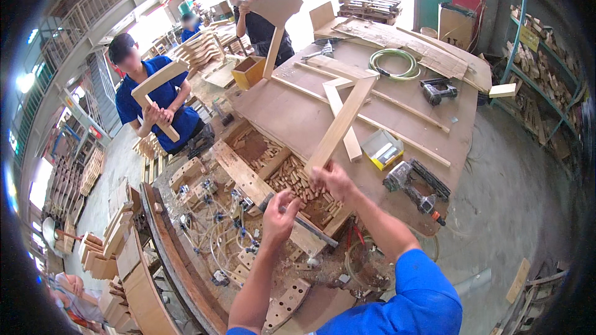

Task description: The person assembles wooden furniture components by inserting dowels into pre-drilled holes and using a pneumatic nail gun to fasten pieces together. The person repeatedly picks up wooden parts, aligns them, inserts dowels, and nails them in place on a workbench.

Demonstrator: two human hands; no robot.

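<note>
My right hand (pixel 332 180) grips the near end of a long pale wooden slat (pixel 343 121) that points up and away over the brown workbench (pixel 292 118). My left hand (pixel 279 214) is closed around the handle of a hammer (pixel 305 223), whose shaft runs to the right above a box of wooden dowels (pixel 298 180). Both hands hover just over that dowel box at the bench's near edge.
A second slat (pixel 341 118), a small yellow box (pixel 383 149), two nail guns (pixel 413 186) (pixel 437 90) and a green coiled hose (pixel 392 62) lie on the bench. A clamp jig with hoses (pixel 217 223) stands at left. Two persons (pixel 155 99) (pixel 264 22) hold wooden parts beyond.
</note>
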